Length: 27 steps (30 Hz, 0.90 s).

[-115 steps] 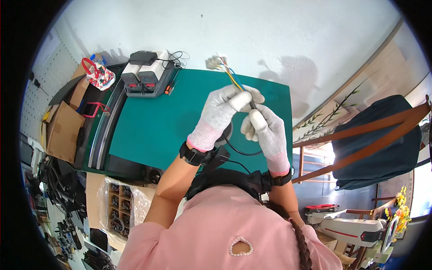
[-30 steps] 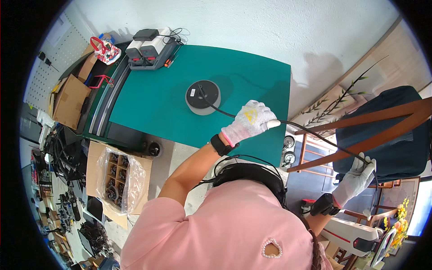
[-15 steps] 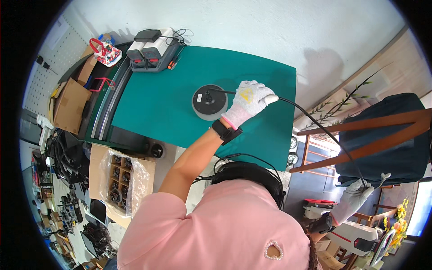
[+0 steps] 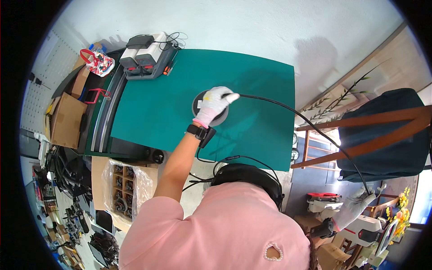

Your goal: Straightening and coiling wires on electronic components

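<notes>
My left hand (image 4: 215, 104), in a pale glove with a yellow mark, is closed on a black cable (image 4: 270, 99) above the teal tabletop. Right under it lies a round disc (image 4: 220, 119) with a grey rim and dark top. The glove hides the disc's middle, where the cable's near end would show. From the left hand the cable arcs rightward past the table edge and down to my right hand (image 4: 352, 209). That gloved hand, low at the far right, is closed around the cable, its fingers partly hard to make out.
Two grey-white devices in a dark dock (image 4: 146, 56) stand at the table's back left, an orange-tipped tool (image 4: 168, 69) beside them. A wooden chair (image 4: 382, 118) draped with dark cloth is under the cable. An open carton (image 4: 124, 184) of sorted parts sits below the table's left side.
My left hand has slid left along the cable and is now over the disc, covering its centre. My right hand has dropped slightly, still gripping the cable.
</notes>
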Motion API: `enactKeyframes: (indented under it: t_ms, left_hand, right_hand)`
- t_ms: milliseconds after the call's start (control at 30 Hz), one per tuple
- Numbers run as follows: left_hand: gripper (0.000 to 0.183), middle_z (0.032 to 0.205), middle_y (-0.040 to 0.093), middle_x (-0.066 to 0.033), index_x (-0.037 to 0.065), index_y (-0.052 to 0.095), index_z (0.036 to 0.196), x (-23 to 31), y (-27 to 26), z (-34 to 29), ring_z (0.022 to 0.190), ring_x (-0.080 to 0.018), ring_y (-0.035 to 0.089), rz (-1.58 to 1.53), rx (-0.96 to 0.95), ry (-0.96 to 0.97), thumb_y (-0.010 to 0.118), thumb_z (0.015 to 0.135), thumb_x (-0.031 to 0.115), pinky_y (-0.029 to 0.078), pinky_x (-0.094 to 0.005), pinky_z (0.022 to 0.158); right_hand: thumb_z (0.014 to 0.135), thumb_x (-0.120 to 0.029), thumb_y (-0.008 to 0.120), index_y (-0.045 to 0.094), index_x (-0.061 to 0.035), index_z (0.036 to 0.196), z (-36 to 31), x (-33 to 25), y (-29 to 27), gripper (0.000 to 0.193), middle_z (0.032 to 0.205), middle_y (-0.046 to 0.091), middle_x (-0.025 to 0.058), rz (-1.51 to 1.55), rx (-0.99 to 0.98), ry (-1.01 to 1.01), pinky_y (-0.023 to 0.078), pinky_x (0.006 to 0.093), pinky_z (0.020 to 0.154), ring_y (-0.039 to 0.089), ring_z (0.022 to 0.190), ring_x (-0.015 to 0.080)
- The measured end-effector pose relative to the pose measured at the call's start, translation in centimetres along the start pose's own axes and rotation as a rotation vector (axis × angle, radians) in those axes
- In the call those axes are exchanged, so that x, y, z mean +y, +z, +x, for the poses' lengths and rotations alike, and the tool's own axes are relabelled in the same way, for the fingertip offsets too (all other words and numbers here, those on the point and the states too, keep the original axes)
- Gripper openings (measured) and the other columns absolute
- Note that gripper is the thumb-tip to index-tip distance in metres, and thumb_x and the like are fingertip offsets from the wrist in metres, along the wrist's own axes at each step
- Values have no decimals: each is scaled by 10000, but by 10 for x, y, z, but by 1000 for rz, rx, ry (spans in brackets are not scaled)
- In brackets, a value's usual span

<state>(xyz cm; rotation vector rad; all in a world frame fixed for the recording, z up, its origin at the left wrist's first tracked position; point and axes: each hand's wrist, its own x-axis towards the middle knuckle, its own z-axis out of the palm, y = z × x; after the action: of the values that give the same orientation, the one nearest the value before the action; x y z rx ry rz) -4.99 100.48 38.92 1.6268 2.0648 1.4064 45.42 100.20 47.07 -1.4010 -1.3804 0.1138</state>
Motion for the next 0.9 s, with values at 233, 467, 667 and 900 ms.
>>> enactKeyframes:
  t_ms: [233,467,667,900]
  left_hand:
    - [364,586,545,-43,16,611,681,-6,-10,8,522,-161,460,-52,-100,-316,679,752,367,389,-311,536]
    - [236,658,540,36,49,608,718,-42,-28,-7,597,-48,479,-477,-187,-458,633,803,267,382,-210,572]
    - [385,575,462,45,35,571,637,-47,-17,-6,548,-62,447,-384,-137,-534,694,730,388,373,-230,532]
    - [364,942,625,-89,-1,607,999,-131,-23,-25,877,-168,571,-756,405,-570,531,873,332,421,-294,831]
  right_hand:
    - [932,-63,440,399,48,1243,2,0,0,333,1144,533,79,511,-71,157,382,180,906,506,978,124]
    - [952,-98,399,395,47,1250,-2,-13,-3,331,1149,530,78,-35,-39,-27,387,176,893,497,979,112]
    - [923,-132,475,475,10,1158,5,6,-23,275,1065,569,62,1191,-17,436,463,206,774,520,907,111]
    - [948,-111,409,470,61,1151,-17,36,-54,272,1114,549,105,1205,-218,453,415,205,847,511,959,129]
